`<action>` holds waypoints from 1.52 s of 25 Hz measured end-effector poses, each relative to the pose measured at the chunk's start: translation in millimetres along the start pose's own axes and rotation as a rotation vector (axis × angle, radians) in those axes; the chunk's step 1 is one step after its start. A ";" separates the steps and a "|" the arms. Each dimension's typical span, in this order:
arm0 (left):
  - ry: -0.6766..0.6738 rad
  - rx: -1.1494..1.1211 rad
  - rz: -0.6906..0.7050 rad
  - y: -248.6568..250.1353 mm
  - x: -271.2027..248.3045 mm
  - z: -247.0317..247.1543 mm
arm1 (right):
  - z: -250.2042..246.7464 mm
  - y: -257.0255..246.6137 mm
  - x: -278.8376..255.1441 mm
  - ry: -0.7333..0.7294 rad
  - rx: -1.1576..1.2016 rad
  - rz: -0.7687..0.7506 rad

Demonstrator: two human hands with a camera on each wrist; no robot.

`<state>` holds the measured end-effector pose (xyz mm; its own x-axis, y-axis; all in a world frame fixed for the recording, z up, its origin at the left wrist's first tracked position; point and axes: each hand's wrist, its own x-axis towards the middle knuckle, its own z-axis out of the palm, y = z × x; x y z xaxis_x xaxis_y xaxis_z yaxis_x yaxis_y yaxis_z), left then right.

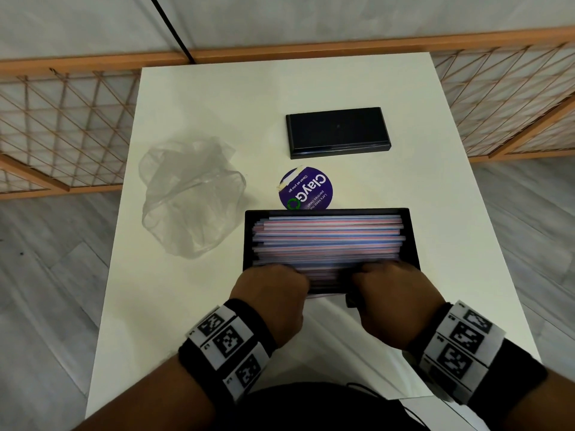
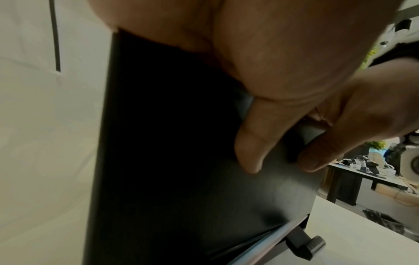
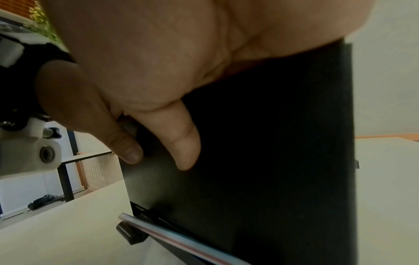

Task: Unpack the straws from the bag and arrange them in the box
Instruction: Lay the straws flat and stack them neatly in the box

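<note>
Gripping the near edge of the box [image 1: 409, 231] with left hand [image 1: 273, 293] and right hand [image 1: 389, 290], tilting it, settling straws [image 1: 326, 241] inside; bag [image 1: 189, 194] lying emptied toward the table's left edge. Next, probably, retrieving a stray straw [image 3: 181, 240] beneath.
</note>
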<state>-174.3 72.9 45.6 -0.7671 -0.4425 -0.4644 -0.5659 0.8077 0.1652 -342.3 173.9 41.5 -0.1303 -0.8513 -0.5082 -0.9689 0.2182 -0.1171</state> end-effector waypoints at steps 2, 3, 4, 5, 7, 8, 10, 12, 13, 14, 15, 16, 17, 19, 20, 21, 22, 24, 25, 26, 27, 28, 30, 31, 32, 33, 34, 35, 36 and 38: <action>-0.010 0.011 -0.004 0.4 1.2 0.9 | -1.0 -0.5 3.1 -0.003 0.001 0.012; 0.007 -0.010 0.013 -0.9 1.2 1.2 | -0.8 -1.5 1.9 0.002 0.011 0.008; 0.046 -0.075 0.050 -3.2 0.0 0.4 | -0.1 -1.3 -0.3 0.018 0.028 0.001; 0.112 -0.182 0.103 -7.1 -3.6 -2.8 | -0.2 -0.4 -4.2 0.045 0.044 0.001; 0.439 -0.466 0.154 -20.7 -12.9 -14.1 | -6.2 1.8 -12.5 0.161 0.097 -0.010; 0.662 -0.594 0.096 -28.2 -14.8 -19.1 | -10.7 1.6 -13.2 0.245 0.124 -0.027; 0.886 -0.834 -0.206 -42.1 -9.8 -26.5 | -18.2 -2.7 -7.1 0.323 0.121 -0.051; 0.704 -1.051 -0.492 -51.0 6.4 -13.3 | -20.9 -13.0 4.9 0.208 0.050 -0.067; 0.550 -1.128 -0.546 -50.9 12.8 -4.3 | -19.0 -17.6 11.2 0.137 0.016 -0.075; 0.447 -1.177 -0.533 -48.9 17.1 6.9 | -15.5 -20.9 16.3 0.084 0.001 -0.095; 0.406 -1.198 -0.512 -46.3 19.5 16.2 | -13.6 -22.7 19.1 0.070 -0.002 -0.114; 0.408 -1.202 -0.501 -44.5 20.9 22.6 | -12.4 -23.7 20.6 0.095 0.000 -0.122; 0.443 -1.184 -0.499 -43.3 22.3 24.6 | -11.3 -24.3 21.3 0.119 0.002 -0.116; 0.521 -1.147 -0.463 -43.3 25.4 20.3 | -9.5 -24.9 24.6 0.090 -0.002 -0.096; 0.559 -1.135 -0.445 -41.2 26.3 16.6 | -9.4 -25.5 26.1 0.071 0.001 -0.094; 0.583 -1.133 -0.441 -39.2 26.8 13.2 | -11.1 -25.8 26.0 0.084 0.020 -0.101; 0.598 -1.142 -0.442 -37.4 27.1 9.7 | -14.9 -25.4 23.3 0.135 0.050 -0.112; 0.606 -1.160 -0.444 -36.0 27.8 6.7 | -19.7 -23.7 11.4 0.368 0.089 -0.199; 0.608 -1.168 -0.444 -36.6 28.5 8.2 | -17.5 -23.7 2.9 0.517 0.107 -0.268; 0.616 -1.173 -0.445 -37.9 29.9 9.6 | -13.7 -25.5 -6.0 0.622 0.119 -0.333; 0.627 -1.171 -0.448 -39.4 30.7 11.0 | -7.1 -28.1 -12.6 0.642 0.110 -0.396; 0.632 -1.170 -0.455 -40.6 32.1 12.8 | 2.9 -30.4 -14.8 0.581 0.064 -0.409; 0.626 -1.171 -0.465 -39.5 33.8 13.4 | 29.5 -33.8 -7.8 0.361 -0.062 -0.333; 0.618 -1.168 -0.469 -37.9 33.6 12.3 | 43.4 -35.5 1.3 0.268 -0.124 -0.269; 0.612 -1.165 -0.473 -37.4 34.3 11.8 | 53.2 -36.6 11.0 0.179 -0.174 -0.205; 0.612 -1.163 -0.475 -36.8 34.2 11.3 | 60.3 -37.5 19.7 0.138 -0.208 -0.172; 0.619 -1.163 -0.472 -37.2 34.6 11.1 | 63.5 -39.4 26.5 0.086 -0.229 -0.155; 0.617 -1.167 -0.472 -37.3 34.9 11.4 | 66.4 -41.5 31.6 0.067 -0.237 -0.159; 0.611 -1.169 -0.473 -37.1 34.8 10.9 | 64.7 -44.4 34.0 0.047 -0.255 -0.152; 0.604 -1.174 -0.479 -36.9 34.5 10.0 | 61.2 -47.0 37.8 0.022 -0.199 -0.116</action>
<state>-176.8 31.7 14.8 -0.2704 -0.9177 -0.2910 -0.4948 -0.1268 0.8597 -288.8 160.7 -24.5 -0.0182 -0.8760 -0.4819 -0.9998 0.0218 -0.0020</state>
